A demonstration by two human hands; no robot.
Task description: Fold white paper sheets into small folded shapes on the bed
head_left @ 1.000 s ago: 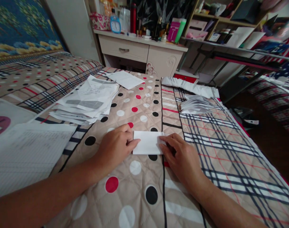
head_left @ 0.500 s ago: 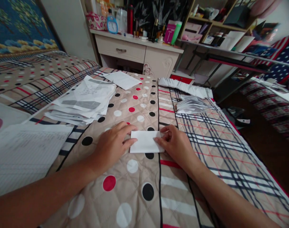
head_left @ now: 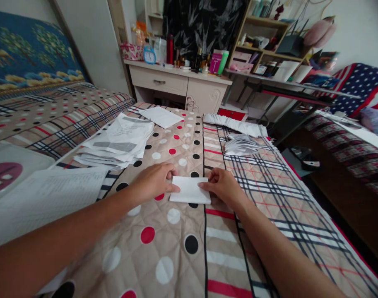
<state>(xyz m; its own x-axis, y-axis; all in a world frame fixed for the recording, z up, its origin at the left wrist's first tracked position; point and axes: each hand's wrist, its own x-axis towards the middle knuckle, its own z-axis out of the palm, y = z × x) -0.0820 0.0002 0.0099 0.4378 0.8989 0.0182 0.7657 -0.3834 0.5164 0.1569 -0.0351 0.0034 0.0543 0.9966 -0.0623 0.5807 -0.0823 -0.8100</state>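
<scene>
A folded sheet of white paper [head_left: 189,191] lies on the patterned bed cover [head_left: 173,244], its long side running left to right. My left hand [head_left: 157,181] grips its left end, thumb on top and the fingers curled at the far corner. At the right end my right hand [head_left: 221,184] pinches the paper, its thumb resting on the upper face and the other fingers bent behind the edge. Both hands are closed on the same paper. The undersides of the fingers are hidden.
Left of my hands lies a stack of loose papers [head_left: 114,138], with a lined sheet [head_left: 52,203] nearer me. One white sheet [head_left: 162,117] sits farther back. Folded papers [head_left: 241,145] and a long row of folded papers [head_left: 235,124] rest at the right. A dresser [head_left: 176,85] stands beyond.
The view has tilted up and shifted a little, showing more of the shelves. My left fingers have curled in more at the paper's far left corner. Both hands remain on the paper.
</scene>
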